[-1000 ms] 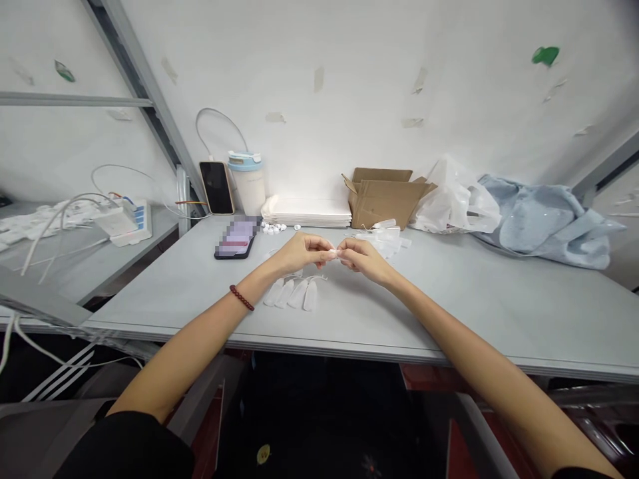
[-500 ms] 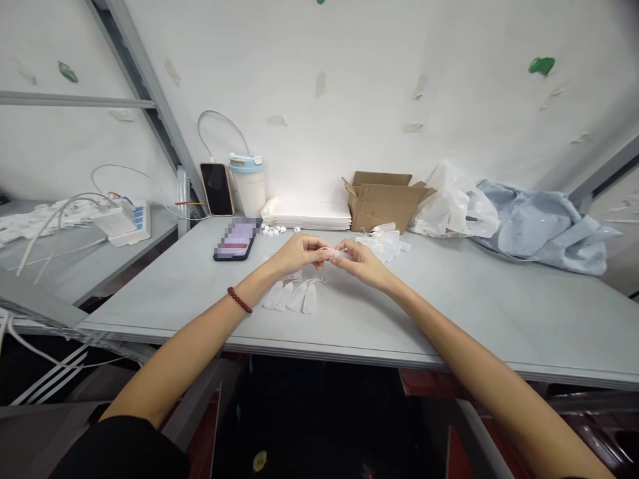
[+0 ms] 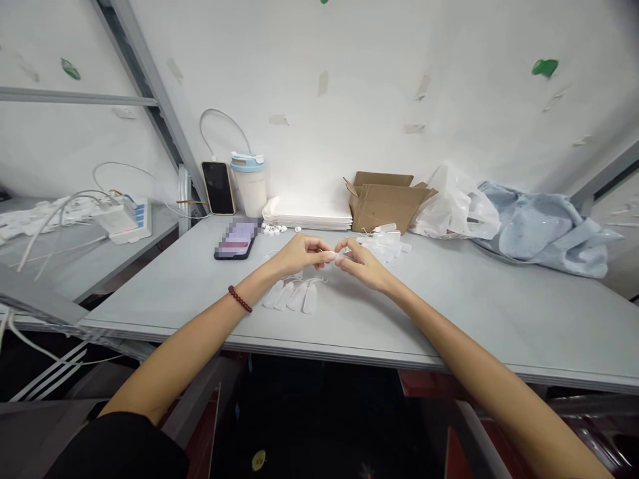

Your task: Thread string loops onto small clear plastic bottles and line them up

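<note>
My left hand (image 3: pixel 303 253) is closed in a pinch over the table, its thumb and finger on a small translucent white tag (image 3: pixel 338 255). Close against it, my right hand (image 3: pixel 364 265) has its thumb and curled forefinger at the tag's other end. The fingers cover most of that piece. Below my left hand, several similar translucent tags (image 3: pixel 309 298) with thin white strings lie side by side. A looser pile of translucent tags (image 3: pixel 387 247) rests behind my right hand. Small white caps (image 3: pixel 273 230) are scattered beyond my left hand.
A phone (image 3: pixel 235 241) lies flat on the grey table (image 3: pixel 479 313); another phone (image 3: pixel 218 187) leans upright beside a blue-lidded cup (image 3: pixel 249 183). Along the wall stand a white stack (image 3: pixel 309 216), an opened cardboard box (image 3: pixel 384 206), a plastic bag (image 3: pixel 452 206) and a pale blue bundle (image 3: pixel 544 226).
The fingers have shifted slightly around the tag, and my right forefinger is more arched. The view has moved a little; the tags on the table lie as before.
</note>
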`<action>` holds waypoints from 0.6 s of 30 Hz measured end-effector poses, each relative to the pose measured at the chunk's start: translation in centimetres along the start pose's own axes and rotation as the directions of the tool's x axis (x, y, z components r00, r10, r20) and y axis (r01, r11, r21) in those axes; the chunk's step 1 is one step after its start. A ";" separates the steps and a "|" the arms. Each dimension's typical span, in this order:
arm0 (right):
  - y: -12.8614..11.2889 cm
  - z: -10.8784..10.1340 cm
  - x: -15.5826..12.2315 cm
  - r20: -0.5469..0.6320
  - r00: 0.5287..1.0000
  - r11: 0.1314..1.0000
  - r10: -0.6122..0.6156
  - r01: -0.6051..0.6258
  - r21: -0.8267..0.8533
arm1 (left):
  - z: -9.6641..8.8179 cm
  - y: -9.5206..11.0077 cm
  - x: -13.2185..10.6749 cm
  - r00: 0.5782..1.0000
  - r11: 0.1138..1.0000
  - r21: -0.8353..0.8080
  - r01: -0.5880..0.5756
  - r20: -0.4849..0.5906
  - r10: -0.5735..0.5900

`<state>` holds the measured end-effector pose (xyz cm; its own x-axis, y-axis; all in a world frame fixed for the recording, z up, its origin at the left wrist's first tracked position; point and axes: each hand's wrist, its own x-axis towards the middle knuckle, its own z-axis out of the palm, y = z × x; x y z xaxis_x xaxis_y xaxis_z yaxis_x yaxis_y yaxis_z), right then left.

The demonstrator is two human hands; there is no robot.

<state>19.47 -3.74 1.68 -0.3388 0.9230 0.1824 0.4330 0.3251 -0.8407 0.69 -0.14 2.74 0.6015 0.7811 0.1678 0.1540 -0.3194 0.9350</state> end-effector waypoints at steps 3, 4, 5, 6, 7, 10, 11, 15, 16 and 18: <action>-0.1 0.0 0.0 0.034 0.997 0.981 0.075 -0.080 0.178 | 0.1 -0.1 0.0 1.000 1.000 0.027 -0.016 0.001 0.016; -0.1 0.0 0.0 0.065 0.992 0.957 0.108 -0.121 0.263 | 0.1 -0.2 -0.1 1.000 0.999 0.029 -0.029 -0.001 0.029; -0.1 0.0 0.1 0.098 0.986 0.924 0.139 -0.164 0.346 | 0.2 -0.2 -0.1 0.999 0.998 0.032 -0.047 -0.010 0.048; -0.1 -0.1 0.1 0.125 0.978 0.888 0.164 -0.202 0.413 | 0.3 -0.2 -0.1 0.997 0.997 0.039 -0.070 -0.024 0.071; -0.1 -0.1 0.2 0.145 0.972 0.857 0.184 -0.231 0.461 | 0.5 -0.2 -0.1 0.995 0.994 0.051 -0.093 -0.042 0.096; 0.0 -0.2 0.4 0.167 0.959 0.804 0.229 -0.283 0.523 | 0.8 -0.2 -0.2 0.983 0.985 0.111 -0.135 -0.108 0.147; 0.1 -0.3 0.5 0.172 0.954 0.797 0.244 -0.298 0.525 | 0.9 -0.1 -0.3 0.981 0.983 0.127 -0.134 -0.122 0.150; 0.0 -0.2 0.5 0.178 0.942 0.789 0.285 -0.336 0.514 | 0.8 0.0 -0.4 0.996 0.992 0.107 -0.060 -0.060 0.067; 0.0 -0.1 0.4 0.176 0.942 0.792 0.284 -0.334 0.511 | 0.7 0.1 -0.4 0.999 0.995 0.089 -0.034 -0.020 0.036; -0.2 0.0 0.3 0.169 0.947 0.797 0.274 -0.322 0.511 | 0.5 0.0 -0.4 0.999 0.999 0.053 0.009 0.050 -0.011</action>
<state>19.32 -3.49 1.92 -0.3437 0.9280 -0.1439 0.0277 -0.1431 -0.9893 0.88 -0.72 2.55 0.6383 0.7567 0.1411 0.2007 -0.3405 0.9186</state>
